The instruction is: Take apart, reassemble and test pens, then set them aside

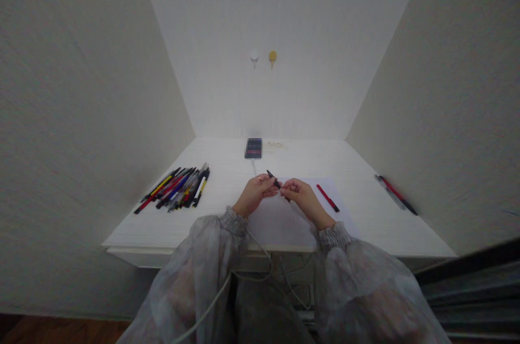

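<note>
A slim black pen (273, 177) slants between my two hands above a white sheet of paper (280, 225). My left hand (257, 193) pinches it near the middle, with the upper end sticking out past the fingers. At its lower part, the thumb and fingertips of my right hand (301, 196) are closed on it. Fingers partly cover the pen, so its tip is hard to make out. To the right of my right hand lies a red pen (327, 198) with a dark end, resting on the sheet.
A pile of mixed pens and markers (176, 188) lies on the left of the white desk (227, 230). Several pens (396, 195) rest by the right wall. A phone (253, 148) with a cable is at the back. Two hooks (272, 57) hang on the back wall.
</note>
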### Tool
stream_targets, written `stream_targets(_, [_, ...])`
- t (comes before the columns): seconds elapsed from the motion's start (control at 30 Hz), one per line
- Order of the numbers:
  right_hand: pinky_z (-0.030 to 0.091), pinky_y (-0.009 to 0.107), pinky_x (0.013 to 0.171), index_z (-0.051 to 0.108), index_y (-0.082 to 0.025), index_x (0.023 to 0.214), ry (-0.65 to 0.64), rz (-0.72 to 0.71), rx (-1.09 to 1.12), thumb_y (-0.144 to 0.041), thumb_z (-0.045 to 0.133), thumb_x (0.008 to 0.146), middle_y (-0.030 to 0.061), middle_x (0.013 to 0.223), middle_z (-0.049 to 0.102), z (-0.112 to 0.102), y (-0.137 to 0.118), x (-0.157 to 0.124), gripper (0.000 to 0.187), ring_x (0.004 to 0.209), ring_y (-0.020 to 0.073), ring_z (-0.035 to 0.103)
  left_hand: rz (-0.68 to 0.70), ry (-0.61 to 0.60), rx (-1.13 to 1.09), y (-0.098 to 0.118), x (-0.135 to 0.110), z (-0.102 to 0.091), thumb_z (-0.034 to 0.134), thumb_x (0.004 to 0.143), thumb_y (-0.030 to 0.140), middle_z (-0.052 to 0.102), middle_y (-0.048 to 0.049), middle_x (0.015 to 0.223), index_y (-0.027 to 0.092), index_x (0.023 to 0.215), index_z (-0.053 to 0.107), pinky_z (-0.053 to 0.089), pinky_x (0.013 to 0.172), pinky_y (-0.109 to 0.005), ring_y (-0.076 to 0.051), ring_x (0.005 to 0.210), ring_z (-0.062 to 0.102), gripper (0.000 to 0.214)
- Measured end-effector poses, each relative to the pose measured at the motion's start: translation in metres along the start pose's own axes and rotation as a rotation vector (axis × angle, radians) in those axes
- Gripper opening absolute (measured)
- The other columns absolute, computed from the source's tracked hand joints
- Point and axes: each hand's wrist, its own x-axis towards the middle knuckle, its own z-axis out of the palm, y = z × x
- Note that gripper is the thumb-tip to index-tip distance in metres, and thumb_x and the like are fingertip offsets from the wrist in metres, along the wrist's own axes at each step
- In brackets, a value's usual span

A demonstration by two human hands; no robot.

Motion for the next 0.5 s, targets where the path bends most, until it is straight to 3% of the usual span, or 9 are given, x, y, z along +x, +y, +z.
stream_targets(0.27, [0.037,0.023,0.048,0.048,-0.019,0.071,0.099,-0.006,0.003,-0.035,0.067,0.059,-0.0044,0.050,0.054,0.0020,-0.0018,0.0007,0.027,0.046,0.0107,0.050,-0.059,-0.032,-0.109,-0.0002,0.0014,0.0016,0.063,0.068,0.025,0.065,-0.0051,0.077,0.011,0.073,0.054,0.047,0.069,-0.023,-0.010,0.068,0.061,0.017])
stream_targets(0.5, [0.043,0.026,0.056,0.053,-0.017,0.073,0.096,-0.092,-0.039,-0.046,0.049,0.074,-0.0008,0.055,0.056,0.0012,-0.0094,-0.0015,0.029,0.053,0.0118,0.053,-0.004,0.052,-0.231,-0.0012,0.0073,-0.0040,0.056,0.074,0.018,0.064,-0.0051,0.077,0.009,0.072,0.058,0.043,0.084,-0.023,-0.011,0.080,0.060,0.009])
